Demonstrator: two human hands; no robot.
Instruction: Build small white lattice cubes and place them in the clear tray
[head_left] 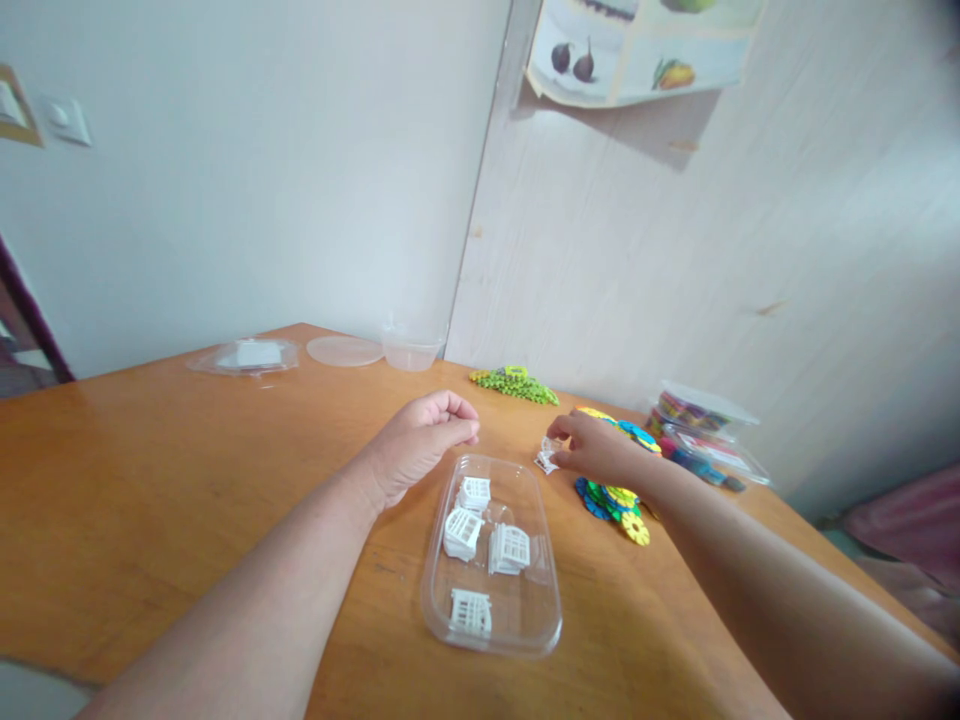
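Note:
My left hand hovers just beyond the far left edge of a clear plastic tray. Its thumb and curled fingers are pressed together; whatever they may hold is hidden. Inside the tray lie small white plastic toy windows: a stack at the back, one at the left, one at the right, and a few at the near end. To the right of the tray, my right hand reaches down to the table, fingers and thumb closed around white toy window pieces.
Colourful flower-shaped discs lie under and beside my right forearm. Behind are green linked pieces, a clear tub, a round lid and clear packaging. Filled plastic boxes stand at the right, near the wall.

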